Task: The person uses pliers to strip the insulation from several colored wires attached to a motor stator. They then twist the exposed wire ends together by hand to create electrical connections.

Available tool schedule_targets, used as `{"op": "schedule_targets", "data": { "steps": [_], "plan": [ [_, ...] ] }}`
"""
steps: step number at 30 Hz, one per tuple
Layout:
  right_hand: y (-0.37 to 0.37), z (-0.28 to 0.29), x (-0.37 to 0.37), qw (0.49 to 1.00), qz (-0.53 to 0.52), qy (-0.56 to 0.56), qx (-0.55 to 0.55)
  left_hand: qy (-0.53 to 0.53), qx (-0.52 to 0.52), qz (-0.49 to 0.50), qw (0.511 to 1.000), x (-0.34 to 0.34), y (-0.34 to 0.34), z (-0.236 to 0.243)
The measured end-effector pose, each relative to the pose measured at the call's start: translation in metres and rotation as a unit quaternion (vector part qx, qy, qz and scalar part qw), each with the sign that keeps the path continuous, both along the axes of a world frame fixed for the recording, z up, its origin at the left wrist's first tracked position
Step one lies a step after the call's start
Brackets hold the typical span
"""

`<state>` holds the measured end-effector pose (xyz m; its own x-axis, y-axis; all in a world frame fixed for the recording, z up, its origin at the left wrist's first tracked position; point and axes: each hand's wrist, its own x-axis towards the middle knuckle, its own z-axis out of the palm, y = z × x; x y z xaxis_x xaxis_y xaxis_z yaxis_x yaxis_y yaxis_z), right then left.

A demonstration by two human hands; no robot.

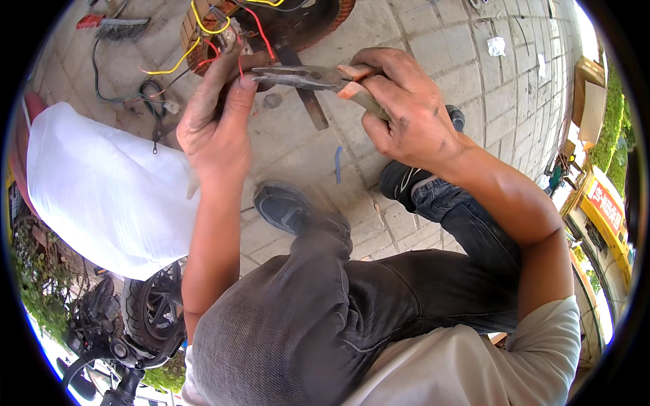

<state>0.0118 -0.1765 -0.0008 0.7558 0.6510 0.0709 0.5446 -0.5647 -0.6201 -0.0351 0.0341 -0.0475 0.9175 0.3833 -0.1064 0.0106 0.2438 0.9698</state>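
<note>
Right hand [406, 111] clenched on pliers [305, 78], nose at a red wire [240, 66] pinched in the left hand [217, 118] near the motor coil [203, 34]. Risk: too hard a squeeze severs strands or nips the thumb.

My right hand [406, 111] grips the handles of the pliers [308, 78], whose nose points left to a red wire [240, 64] pinched in my left hand [217, 118]. Red and yellow wires run up to the motor [271, 20] on the paving [433, 47]. A white bag [101, 183] lies at my left.
</note>
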Motion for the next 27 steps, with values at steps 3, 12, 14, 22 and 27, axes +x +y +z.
{"op": "schedule_targets", "data": {
  "steps": [3,12,14,22,27],
  "plan": [
    [0.001,-0.002,0.000,1.000,-0.008,-0.008,0.002,-0.005,0.103,-0.024,0.994,0.001,0.002,-0.005],
    [0.017,-0.007,-0.001,0.990,-0.093,0.063,0.084,0.000,-0.077,-0.015,0.997,0.013,-0.011,0.006],
    [0.016,-0.008,-0.001,0.991,-0.088,0.065,0.080,0.015,-0.135,-0.008,0.991,0.015,-0.013,0.011],
    [0.023,-0.011,0.011,0.993,-0.028,-0.114,-0.035,0.046,-0.194,0.004,0.980,0.018,-0.014,0.019],
    [0.030,-0.017,0.012,0.984,-0.055,-0.165,-0.033,0.033,-0.129,-0.006,0.991,0.017,-0.014,0.019]
  ]
}}
